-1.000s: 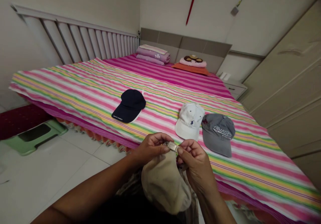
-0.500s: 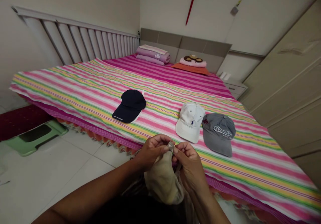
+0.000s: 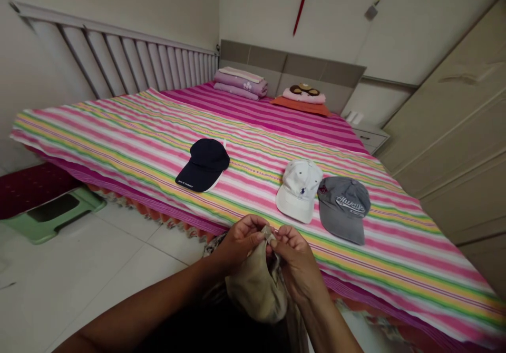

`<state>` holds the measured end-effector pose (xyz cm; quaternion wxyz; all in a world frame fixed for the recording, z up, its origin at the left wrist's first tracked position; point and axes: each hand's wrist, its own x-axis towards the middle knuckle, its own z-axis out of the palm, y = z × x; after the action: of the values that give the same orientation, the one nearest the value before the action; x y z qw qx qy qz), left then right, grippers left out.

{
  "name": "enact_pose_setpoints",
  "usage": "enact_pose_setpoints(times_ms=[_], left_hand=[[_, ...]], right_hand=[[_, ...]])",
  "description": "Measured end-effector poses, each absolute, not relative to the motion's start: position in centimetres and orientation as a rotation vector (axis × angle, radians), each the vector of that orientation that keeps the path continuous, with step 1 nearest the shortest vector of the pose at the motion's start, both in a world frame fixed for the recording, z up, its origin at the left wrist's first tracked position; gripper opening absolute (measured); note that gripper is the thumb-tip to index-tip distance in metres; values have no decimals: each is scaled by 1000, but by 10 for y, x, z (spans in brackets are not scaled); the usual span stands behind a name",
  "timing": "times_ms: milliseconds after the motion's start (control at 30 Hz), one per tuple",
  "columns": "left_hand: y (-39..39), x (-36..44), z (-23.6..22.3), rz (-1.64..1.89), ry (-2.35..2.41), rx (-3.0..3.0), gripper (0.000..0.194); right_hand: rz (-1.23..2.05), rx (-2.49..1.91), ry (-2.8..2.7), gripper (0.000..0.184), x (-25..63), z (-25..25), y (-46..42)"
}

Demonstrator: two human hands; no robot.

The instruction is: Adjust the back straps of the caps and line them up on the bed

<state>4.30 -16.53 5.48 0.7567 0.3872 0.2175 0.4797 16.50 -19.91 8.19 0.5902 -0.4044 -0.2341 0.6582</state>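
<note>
A beige cap hangs between my hands just in front of the bed's near edge. My left hand and my right hand both pinch its back strap at a small metal buckle, fingers closed. On the striped bedspread beyond lie a navy cap to the left, a white cap in the middle and a grey cap touching it on the right.
Folded bedding and an orange pillow with a plush toy lie by the headboard. A green stool stands on the tiled floor at left. A nightstand and a wardrobe are at right.
My hands have drawn closer together at the buckle and shifted slightly down. The beige cap has folded narrower and hangs lower between them. The caps on the bed have not moved.
</note>
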Motion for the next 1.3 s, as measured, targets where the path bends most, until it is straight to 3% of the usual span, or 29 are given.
enact_pose_setpoints(times_ms=[133,300,600,767,1000,1300], left_hand=[[-163,41,55,1049,484,893,25],[-162,41,53,1069,452,828,25],[-167,45,50,1072,459,806,39],[-163,40,66,1033,462,903,25],[-169,39,104,1119,474,948,25],[-182,35,111,1130,459,1091,25]], right_hand=[[1513,-949,-551,30,167,77,-199],[1528,-1056,-741,16,172,71,-203],[1625,-943,-693,22,166,67,-202],[1595,-948,-758,21,168,80,-202],[1602,-875,-913,22,176,101,-207],[1636,-823,-930,20,172,108,-212]])
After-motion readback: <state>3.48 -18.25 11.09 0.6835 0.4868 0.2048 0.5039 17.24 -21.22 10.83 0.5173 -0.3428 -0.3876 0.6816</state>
